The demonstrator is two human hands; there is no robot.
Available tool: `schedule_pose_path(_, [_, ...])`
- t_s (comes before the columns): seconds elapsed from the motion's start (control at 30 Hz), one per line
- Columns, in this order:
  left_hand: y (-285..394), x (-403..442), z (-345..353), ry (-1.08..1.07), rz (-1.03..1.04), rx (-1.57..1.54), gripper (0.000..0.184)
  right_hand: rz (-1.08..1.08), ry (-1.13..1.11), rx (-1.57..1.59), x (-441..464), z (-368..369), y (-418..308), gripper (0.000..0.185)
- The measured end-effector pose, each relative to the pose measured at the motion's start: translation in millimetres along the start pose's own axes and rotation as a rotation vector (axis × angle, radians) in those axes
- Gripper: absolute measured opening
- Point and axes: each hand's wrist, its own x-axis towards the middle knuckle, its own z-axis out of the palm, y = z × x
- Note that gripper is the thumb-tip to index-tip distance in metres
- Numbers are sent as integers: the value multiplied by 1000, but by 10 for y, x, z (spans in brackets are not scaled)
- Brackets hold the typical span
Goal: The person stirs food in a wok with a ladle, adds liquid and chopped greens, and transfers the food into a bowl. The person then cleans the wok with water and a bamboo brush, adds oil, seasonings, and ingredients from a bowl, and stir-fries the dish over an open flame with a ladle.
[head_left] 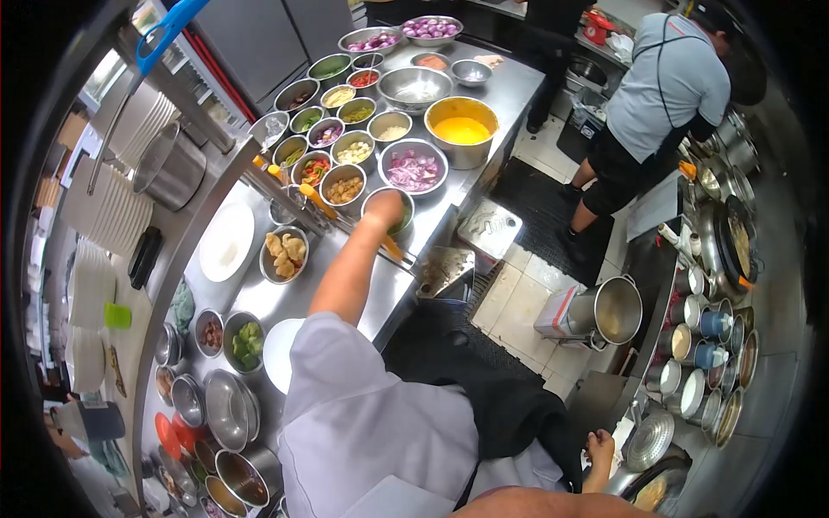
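My left hand reaches down into a small metal bowl with something green inside; its fingers are hidden there. Right behind that bowl stands a bowl of sliced purple onion. A bowl of brown chunks is just left of the hand, and a bowl of fried pieces sits nearer. At the lower right, my right hand is held with curled fingers, near a perforated metal skimmer by the stove. Whatever it may hold is too small to make out.
A pot of yellow liquid and a wide steel bowl stand farther along the counter. A white plate lies under the shelf. A co-worker stands at the stove. A large pot stands low in the aisle.
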Motion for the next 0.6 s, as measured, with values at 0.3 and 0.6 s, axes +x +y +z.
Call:
schedule_pose_path(0.3, [-304,-39,-346,66,12,-228,21,32,42,-60,-78,-18,555,38])
schedule_pose_path(0.6, [-97,-348,-767,74,-64,-777,16,-87,60,-31,-113,88,682,40])
